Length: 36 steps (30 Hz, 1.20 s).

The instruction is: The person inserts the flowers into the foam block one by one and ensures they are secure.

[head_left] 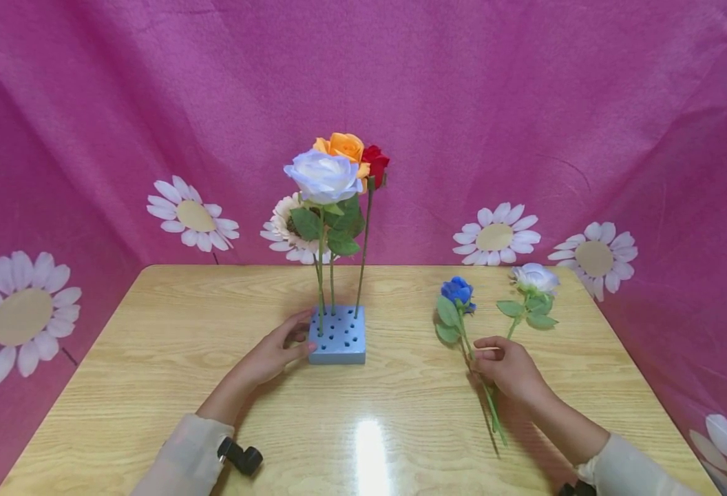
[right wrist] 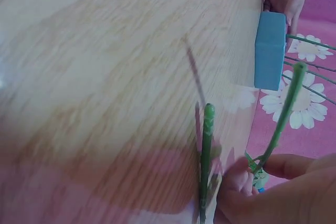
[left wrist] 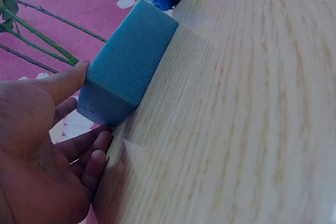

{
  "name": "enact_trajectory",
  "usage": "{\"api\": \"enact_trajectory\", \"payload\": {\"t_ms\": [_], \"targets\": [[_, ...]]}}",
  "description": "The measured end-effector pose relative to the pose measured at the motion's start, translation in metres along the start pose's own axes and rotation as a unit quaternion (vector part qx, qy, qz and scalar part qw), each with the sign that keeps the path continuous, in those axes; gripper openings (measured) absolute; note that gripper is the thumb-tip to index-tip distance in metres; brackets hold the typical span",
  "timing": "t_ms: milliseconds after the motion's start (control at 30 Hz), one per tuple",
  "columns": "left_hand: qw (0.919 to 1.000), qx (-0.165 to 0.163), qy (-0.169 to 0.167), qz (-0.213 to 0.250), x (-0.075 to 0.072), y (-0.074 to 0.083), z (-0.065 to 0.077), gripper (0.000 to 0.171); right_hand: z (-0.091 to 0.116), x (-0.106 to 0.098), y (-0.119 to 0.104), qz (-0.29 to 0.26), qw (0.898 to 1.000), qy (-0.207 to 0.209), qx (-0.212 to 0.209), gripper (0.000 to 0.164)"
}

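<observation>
A blue foam block [head_left: 337,357] with several holes stands on the table, artificial flowers upright in it: a pale lilac-white rose [head_left: 323,176], an orange rose [head_left: 346,146], a red rose [head_left: 376,164] and a cream daisy-like flower [head_left: 289,219]. My left hand [head_left: 277,348] holds the block's left side, thumb at the near corner. To the right, my right hand [head_left: 512,368] pinches the green stem [right wrist: 286,111] of a blue rose [head_left: 458,291] between thumb and fingers. Beside it lies another lilac-white rose [head_left: 535,277], its stem [right wrist: 206,145] partly hidden behind the hand.
The wooden table [head_left: 215,303] reaches back to a magenta curtain [head_left: 438,103] printed with white daisies. Black wrist devices show at both sleeves, one being the left camera [head_left: 241,457]. Light glares off the tabletop near the front middle.
</observation>
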<state>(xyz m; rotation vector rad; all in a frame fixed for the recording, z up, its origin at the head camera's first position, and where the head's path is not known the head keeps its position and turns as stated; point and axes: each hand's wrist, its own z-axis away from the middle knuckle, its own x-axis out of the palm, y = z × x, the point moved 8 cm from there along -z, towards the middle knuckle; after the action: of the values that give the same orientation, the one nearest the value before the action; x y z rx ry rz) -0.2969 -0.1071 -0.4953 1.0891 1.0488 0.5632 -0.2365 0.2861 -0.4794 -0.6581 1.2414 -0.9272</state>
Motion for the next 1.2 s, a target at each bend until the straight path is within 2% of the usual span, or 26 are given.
{"api": "enact_trajectory", "payload": {"t_ms": [200,300,367,500,600,733,833,933,1067,1133,1200], "targets": [[1.0000,0.001,0.001,-0.001,0.000,-0.002,-0.001,0.070,0.001,0.007,0.001,-0.085,0.995,-0.039,0.022,0.045],[1.0000,-0.004,0.003,-0.001,-0.001,-0.003,0.000,0.070,0.002,0.013,0.004,-0.142,0.986,-0.077,0.038,0.045],[1.0000,-0.005,0.003,0.000,-0.001,-0.003,0.000,0.070,0.003,0.017,0.006,-0.169,0.979,-0.107,0.045,0.040],[1.0000,-0.005,0.003,0.003,-0.001,-0.002,0.000,0.070,0.006,0.024,0.006,-0.230,0.958,-0.165,0.053,0.022],[1.0000,-0.003,0.004,0.002,-0.001,-0.002,0.001,0.070,0.007,0.028,0.006,-0.263,0.944,-0.192,0.053,0.016],[1.0000,-0.003,0.005,-0.001,0.000,-0.002,0.001,0.069,0.009,0.033,0.005,-0.311,0.922,-0.218,0.072,0.018],[1.0000,-0.003,0.005,-0.002,0.000,-0.002,0.001,0.069,0.013,0.038,0.005,-0.337,0.908,-0.232,0.092,0.030],[1.0000,-0.003,0.005,-0.002,0.000,-0.003,0.000,0.069,0.015,0.042,0.005,-0.344,0.902,-0.240,0.099,0.047],[1.0000,-0.004,0.006,-0.004,-0.001,-0.002,0.001,0.070,0.018,0.046,0.005,-0.343,0.901,-0.247,0.098,0.064],[1.0000,-0.004,0.005,-0.004,-0.001,-0.002,0.001,0.070,0.019,0.047,0.005,-0.342,0.901,-0.249,0.096,0.064],[1.0000,-0.003,0.005,-0.003,0.000,-0.001,0.001,0.070,0.019,0.049,0.005,-0.340,0.901,-0.252,0.093,0.058]]}}
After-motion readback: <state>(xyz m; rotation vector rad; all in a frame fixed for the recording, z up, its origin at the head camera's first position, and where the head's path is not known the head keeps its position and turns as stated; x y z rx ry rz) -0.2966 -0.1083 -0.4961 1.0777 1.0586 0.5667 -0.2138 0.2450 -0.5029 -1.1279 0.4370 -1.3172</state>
